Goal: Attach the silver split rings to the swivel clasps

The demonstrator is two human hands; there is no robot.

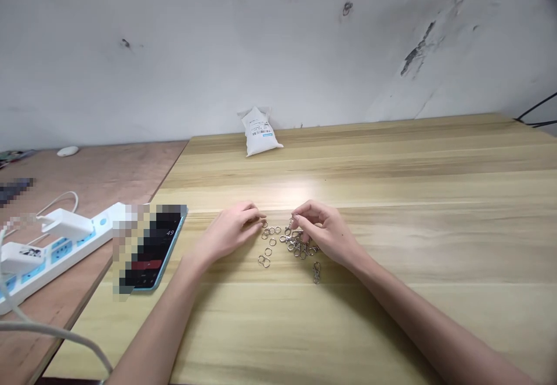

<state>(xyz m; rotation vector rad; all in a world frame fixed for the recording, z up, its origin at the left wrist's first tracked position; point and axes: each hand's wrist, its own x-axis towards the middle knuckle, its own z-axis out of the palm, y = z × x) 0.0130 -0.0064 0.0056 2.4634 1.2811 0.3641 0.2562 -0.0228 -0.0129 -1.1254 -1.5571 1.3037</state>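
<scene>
L hand: over bench, L of ctr., fingers bent, tips at far end of ring group. Thumb and index tips sit close together at one ring; cannot tell if it is pinched or only touched.

R hand: opp. L hand, above clasp pile. Thumb and index pressed together, pinching a small metal part; type (ring or clasp) cannot be confirmed, mostly hidden by fingers. Other fingers curled in over pile.

Rings: loose, flat on bench btwn hands, L of clasps. Spread in a rough line running twd. the wearer; nearest two overlap.

Clasps: silver, heaped w/ overlap, partly under R hand. Single clasp lies apart from heap, on its near side.

Surroundings: bag, white w/ printed label, at far edge of bench nr. wall. Phone on bench, L of L hand, screen up, partly pixelated. Power strip runs diag. across brown table, far end beside phone; two chargers plugged in. White cable crosses lower L corner. White oval item nr. back of brown table.
</scene>
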